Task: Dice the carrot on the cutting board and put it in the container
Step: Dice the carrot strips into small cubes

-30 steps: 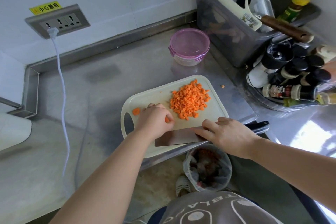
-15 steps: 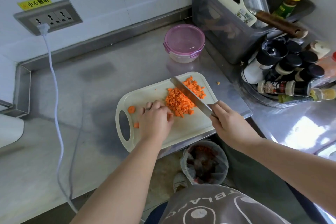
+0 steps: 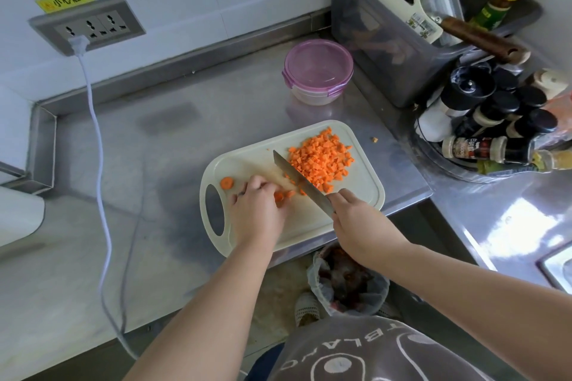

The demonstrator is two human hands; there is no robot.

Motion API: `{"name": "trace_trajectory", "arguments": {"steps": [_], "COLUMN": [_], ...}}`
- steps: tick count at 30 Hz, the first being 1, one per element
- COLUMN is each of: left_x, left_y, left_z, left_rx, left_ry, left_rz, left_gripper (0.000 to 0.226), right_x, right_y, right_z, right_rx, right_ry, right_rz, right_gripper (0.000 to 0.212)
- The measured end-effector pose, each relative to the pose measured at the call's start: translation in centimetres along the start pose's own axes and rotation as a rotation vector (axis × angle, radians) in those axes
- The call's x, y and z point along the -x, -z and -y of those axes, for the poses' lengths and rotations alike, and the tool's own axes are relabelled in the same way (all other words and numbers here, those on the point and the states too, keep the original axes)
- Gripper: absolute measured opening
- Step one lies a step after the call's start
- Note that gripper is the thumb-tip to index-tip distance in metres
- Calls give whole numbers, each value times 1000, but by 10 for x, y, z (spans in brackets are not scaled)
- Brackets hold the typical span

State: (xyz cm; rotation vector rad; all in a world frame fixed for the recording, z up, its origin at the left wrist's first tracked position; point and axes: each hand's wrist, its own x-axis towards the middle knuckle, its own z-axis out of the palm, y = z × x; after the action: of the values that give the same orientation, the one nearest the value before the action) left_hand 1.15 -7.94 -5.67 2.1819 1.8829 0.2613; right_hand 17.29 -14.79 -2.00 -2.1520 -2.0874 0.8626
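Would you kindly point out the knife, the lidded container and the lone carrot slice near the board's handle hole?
knife (image 3: 298, 179): head view, middle of the blade.
container (image 3: 318, 66): head view, centre of its purple lid.
carrot slice (image 3: 227, 183): head view, its flat cut face.

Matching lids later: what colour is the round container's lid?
The lid is translucent purple-pink; the head view shows it best.

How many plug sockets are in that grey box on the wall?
3. They sit in a row on the grey wall panel: the left socket holds the white plug, the middle socket and the right socket are free. None looks hidden.
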Motion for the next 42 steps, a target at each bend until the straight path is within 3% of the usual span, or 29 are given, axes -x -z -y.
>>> {"name": "trace_trajectory", "arguments": {"steps": [9, 21, 34, 42], "left_x": [-4, -6, -8, -22], "left_y": [0, 1, 2, -3], "left_z": [-4, -5, -7, -13], "left_rx": [-49, -79, -96, -39], "left_ry": [16, 21, 22, -10], "left_rz": [56, 70, 83, 57], "left_gripper": [26, 24, 21, 18], "right_x": [-2, -9, -12, -11], "right_y": [-14, -23, -12, -1], "right_z": [15, 11, 18, -5], "right_rx": [79, 157, 87, 74], "right_ry": [-43, 38, -50, 59], "right_rz": [23, 51, 103, -121], "right_gripper": [28, 33, 43, 30]}}
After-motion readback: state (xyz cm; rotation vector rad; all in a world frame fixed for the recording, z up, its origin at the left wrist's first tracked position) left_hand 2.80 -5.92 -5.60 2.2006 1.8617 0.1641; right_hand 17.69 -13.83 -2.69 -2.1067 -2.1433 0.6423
